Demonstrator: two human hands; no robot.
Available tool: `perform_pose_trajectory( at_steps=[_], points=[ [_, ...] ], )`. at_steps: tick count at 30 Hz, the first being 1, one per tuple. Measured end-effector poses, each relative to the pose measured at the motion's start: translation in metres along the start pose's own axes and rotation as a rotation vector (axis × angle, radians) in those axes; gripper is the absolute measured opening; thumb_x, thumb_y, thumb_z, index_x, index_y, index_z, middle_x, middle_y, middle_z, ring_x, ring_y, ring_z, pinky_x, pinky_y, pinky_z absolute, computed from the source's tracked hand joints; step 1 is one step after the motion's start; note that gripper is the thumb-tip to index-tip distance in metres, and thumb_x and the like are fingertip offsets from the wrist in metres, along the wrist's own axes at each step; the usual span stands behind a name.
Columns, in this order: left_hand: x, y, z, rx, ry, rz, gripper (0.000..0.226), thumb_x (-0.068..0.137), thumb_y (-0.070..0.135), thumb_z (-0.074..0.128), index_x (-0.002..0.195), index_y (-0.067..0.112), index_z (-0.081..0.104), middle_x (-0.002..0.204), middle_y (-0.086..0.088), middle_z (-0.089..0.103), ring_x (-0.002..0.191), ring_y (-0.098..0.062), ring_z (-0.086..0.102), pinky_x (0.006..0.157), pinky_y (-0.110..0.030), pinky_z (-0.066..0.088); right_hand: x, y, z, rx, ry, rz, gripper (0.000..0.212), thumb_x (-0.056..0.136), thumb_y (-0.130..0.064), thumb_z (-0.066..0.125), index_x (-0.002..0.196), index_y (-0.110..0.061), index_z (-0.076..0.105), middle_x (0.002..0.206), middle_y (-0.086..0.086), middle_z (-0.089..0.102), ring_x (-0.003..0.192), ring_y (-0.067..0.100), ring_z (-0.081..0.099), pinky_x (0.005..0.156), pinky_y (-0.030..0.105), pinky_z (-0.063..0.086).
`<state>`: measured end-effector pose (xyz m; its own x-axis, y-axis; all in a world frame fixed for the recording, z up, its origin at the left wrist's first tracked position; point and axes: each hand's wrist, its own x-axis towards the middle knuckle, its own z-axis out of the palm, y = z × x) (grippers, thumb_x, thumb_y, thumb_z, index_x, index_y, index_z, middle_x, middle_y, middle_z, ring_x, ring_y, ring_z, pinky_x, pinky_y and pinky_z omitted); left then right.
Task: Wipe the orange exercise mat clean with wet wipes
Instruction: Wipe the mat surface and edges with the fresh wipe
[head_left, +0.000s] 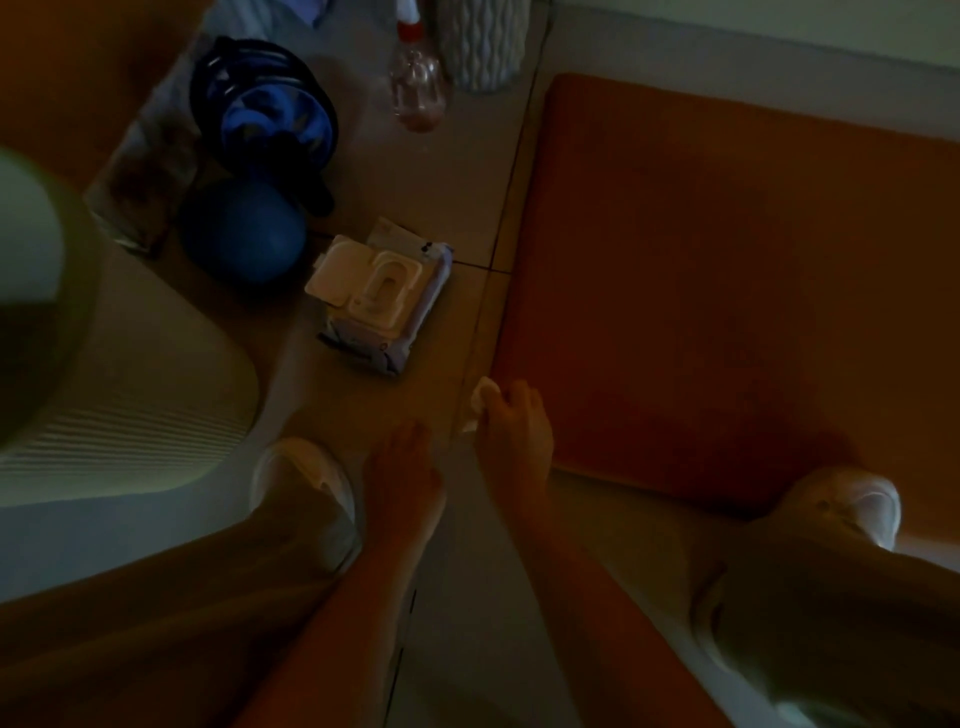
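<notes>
Right half of frame: orange mat (727, 286) flat on floor. Right hand (514, 436) pinches white wipe (485, 400) at mat's lower-left edge. Left hand (402, 467) just beside, empty, fingers relaxed. Wipes pack (379, 291) left of mat. Assessment: wiping at outset; next move calls for pressing wipe flat across mat.

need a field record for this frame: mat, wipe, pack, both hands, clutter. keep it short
mat: orange exercise mat, flat on the floor
wipe: white wet wipe, at the mat's near-left edge
right hand: grip on the wet wipe
left hand: beside the right, over the floor, holds nothing visible
wipes pack: on the floor left of the mat, lid looks flipped open
clutter: blue ball, spray bottle, both left of the mat
light: dim, fine detail unclear
</notes>
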<state>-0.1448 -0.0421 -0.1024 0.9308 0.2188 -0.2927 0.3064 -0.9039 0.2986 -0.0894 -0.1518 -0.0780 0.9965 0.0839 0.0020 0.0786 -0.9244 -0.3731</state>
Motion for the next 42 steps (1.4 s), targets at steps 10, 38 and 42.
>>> perform_pose_trajectory(
  at_steps=[10,38,42],
  points=[
    [0.025,0.011,0.013,-0.077,0.160,0.052,0.041,0.072,0.004,0.071,0.112,-0.005,0.065,0.104,-0.023,0.065,0.091,-0.043,0.063,0.070,-0.049,0.055,0.048,0.026,-0.001,-0.335,-0.205,-0.355,0.031,0.065,-0.032,0.082,0.093,-0.022,0.073,0.098,0.001,0.064,0.094,0.024,0.060,0.079,0.036,0.048],
    [0.104,0.116,0.022,-0.218,0.182,-0.097,0.057,0.101,0.045,0.023,0.119,0.006,0.061,0.116,-0.014,0.064,0.103,-0.033,0.065,0.078,-0.046,0.057,0.229,0.063,-0.012,-0.215,-0.287,-0.376,0.029,0.093,-0.040,0.054,0.114,-0.024,0.066,0.124,0.000,0.049,0.123,0.022,0.038,0.103,0.036,0.023],
    [0.134,0.136,0.022,-0.185,0.164,-0.155,0.056,0.100,0.042,0.023,0.119,0.006,0.061,0.117,-0.015,0.065,0.103,-0.035,0.066,0.074,-0.049,0.058,0.254,0.078,-0.010,-0.089,-0.103,-0.376,0.012,0.084,-0.022,0.066,0.090,-0.016,0.075,0.100,0.007,0.061,0.105,0.032,0.053,0.091,0.044,0.034]
  ],
)
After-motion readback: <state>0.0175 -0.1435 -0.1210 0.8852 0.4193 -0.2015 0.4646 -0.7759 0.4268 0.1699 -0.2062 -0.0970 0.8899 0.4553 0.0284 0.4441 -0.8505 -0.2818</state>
